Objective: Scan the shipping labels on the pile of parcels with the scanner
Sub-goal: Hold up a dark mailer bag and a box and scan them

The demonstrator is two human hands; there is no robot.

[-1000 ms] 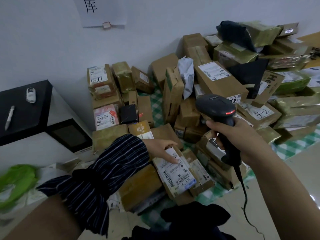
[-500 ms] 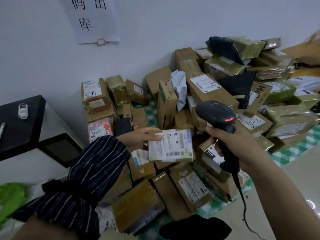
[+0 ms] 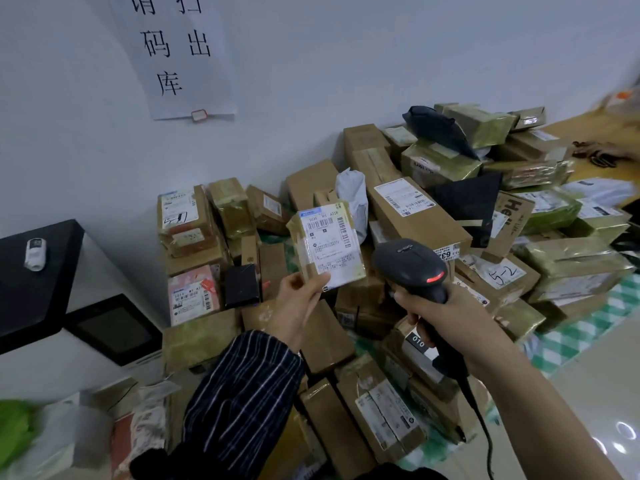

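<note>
My left hand (image 3: 297, 306), in a dark striped sleeve, grips a small taped parcel (image 3: 327, 245) by its lower corner and holds it upright above the pile, its white shipping label with barcodes turned towards me. My right hand (image 3: 446, 322) is closed around the handle of a black corded scanner (image 3: 410, 268). The scanner's head sits just right of and slightly below the parcel, and a red light glows on its side. A large pile of brown and tape-wrapped parcels (image 3: 419, 220) covers the floor against the wall.
A black-topped white cabinet (image 3: 52, 271) stands at the left with a small white device (image 3: 34, 254) on it. A paper sign (image 3: 180, 53) hangs on the wall. Green-checked cloth (image 3: 568, 344) lies under the pile. Green and white bags (image 3: 20, 431) sit bottom left.
My left hand picked the small parcel off the pile, lifted it and turned its label upright. The scanner stayed beside it. The view tilted upward, showing more of the wall sign.
</note>
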